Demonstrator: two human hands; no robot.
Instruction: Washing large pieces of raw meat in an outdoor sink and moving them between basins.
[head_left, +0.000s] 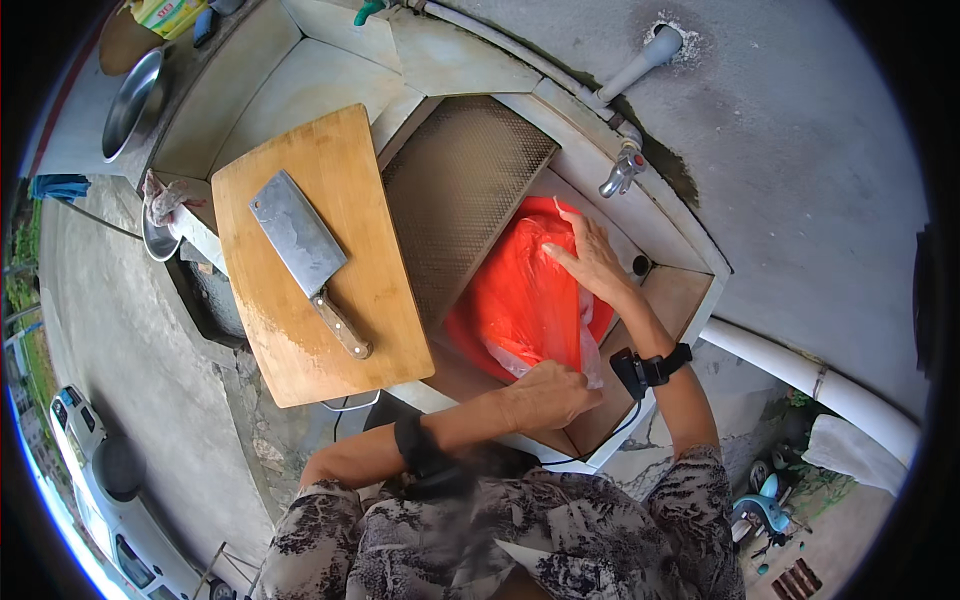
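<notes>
A red plastic bag (525, 277) sits in a red basin (480, 352) in the tiled sink. My left hand (551, 394) is closed on the near edge of the bag, where some whitish plastic also shows. At the bag's far right side, my right hand (589, 255) holds its rim between thumb and fingers. What the bag contains is hidden. To the left, a wooden cutting board (375, 300) lies across the sink's edge. A cleaver (300, 232) with a wooden handle rests on it, away from both hands.
A textured slab (465, 172) spans the sink beside the board. A metal tap (622, 171) projects above the basin. A steel bowl (133, 105) stands at the upper left, with a crumpled cloth (163, 199) below it. A black cable (615, 435) crosses the sink's near edge.
</notes>
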